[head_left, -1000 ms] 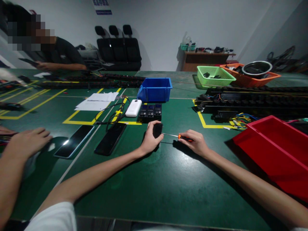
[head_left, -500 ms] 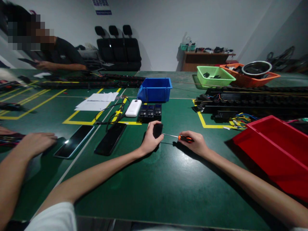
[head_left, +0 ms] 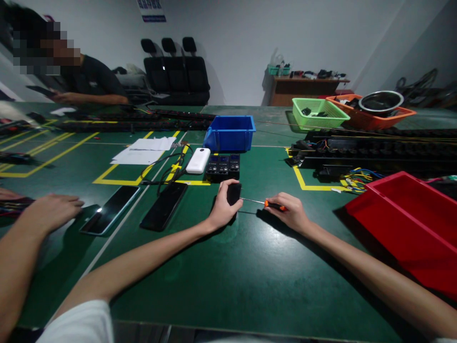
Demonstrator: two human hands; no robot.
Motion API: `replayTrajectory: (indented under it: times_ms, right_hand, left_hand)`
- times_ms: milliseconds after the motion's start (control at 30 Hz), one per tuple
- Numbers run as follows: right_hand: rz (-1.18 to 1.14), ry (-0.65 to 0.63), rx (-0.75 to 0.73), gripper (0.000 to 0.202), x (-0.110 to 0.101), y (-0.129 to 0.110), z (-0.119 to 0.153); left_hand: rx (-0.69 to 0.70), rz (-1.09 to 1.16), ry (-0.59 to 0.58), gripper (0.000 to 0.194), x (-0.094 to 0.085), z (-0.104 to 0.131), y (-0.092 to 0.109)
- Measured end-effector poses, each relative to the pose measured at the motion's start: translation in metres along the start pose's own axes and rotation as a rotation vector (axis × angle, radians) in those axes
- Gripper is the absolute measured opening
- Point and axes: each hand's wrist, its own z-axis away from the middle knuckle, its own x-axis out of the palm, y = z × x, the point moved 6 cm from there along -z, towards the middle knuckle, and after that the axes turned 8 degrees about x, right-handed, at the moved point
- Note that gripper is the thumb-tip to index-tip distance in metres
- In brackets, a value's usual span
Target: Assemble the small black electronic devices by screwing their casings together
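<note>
- Two bare hands work above a green table (head_left: 228, 286), close to the middle of the view.
- The left hand (head_left: 222, 209) grips a small black box (head_left: 233, 194), with the thumb and fingers closed around it.
- The right hand (head_left: 292, 213) is closed on the black-and-orange handle of a screwdriver (head_left: 274, 206).
- The thin metal shaft points left, and its tip reaches the right side of the black box; the exact contact is too small to tell.
- Just beyond the left hand, a row of black boxes (head_left: 223, 167) stands on the table, with a white power bank (head_left: 198, 160) beside it on the left.
- A blue bin (head_left: 233, 138) sits behind that row.
- Left of the left hand lie a black phone (head_left: 164, 207) and, farther over, another phone (head_left: 110, 209) with a pale blue edge; a dark cable (head_left: 167, 166) loops near the black phone's far end.
- White papers (head_left: 143, 150) lie past the phones.
- At the far left, a co-worker's hand (head_left: 53, 210) rests near a bundle of wires (head_left: 14, 207); whether it holds anything is unclear.
- A red bin (head_left: 410, 224) stands to the right, beyond the right forearm.
- Farther back are a green basket (head_left: 319, 116) and an orange basket (head_left: 387, 121) with a metal bowl (head_left: 381, 102) on top.
</note>
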Motion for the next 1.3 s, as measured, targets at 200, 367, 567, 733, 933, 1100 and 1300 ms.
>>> replayTrajectory:
  times_ms: [200,367,567,733,933,1100,1300]
  right_hand:
    - [0.006,0.008,-0.013,0.014,-0.0006,-0.0021,-0.0008]
    - [0.046,-0.013,-0.004,0.017,0.0016,-0.0011,-0.0003]
    - [0.076,-0.033,0.004,0.018,0.0033,0.0005,0.0009]
    - [0.101,-0.066,0.019,0.018,0.0062,0.0007,0.0018]
    - [0.120,0.009,-0.018,0.020,0.0061,-0.0001,0.0037]
    - [0.142,0.005,-0.011,0.012,0.0046,-0.0001,0.0036]
    - [0.109,-0.011,-0.032,0.011,0.0040,-0.0011,0.0033]
  left_hand:
    - [-0.003,-0.005,-0.002,0.047,-0.0001,0.0001,0.0003]
    - [0.002,-0.009,0.001,0.048,0.0002,0.0002,-0.0005]
    - [-0.001,0.001,-0.002,0.047,0.0003,-0.0004,0.0001]
    - [-0.006,0.006,-0.001,0.048,0.0000,-0.0005,0.0010]
    - [0.000,0.009,-0.003,0.047,-0.0004,0.0000,0.0020]
    - [-0.001,0.005,0.000,0.047,-0.0003,0.0002,0.0011]
    - [0.001,-0.005,0.003,0.048,-0.0002,0.0003,0.0004]
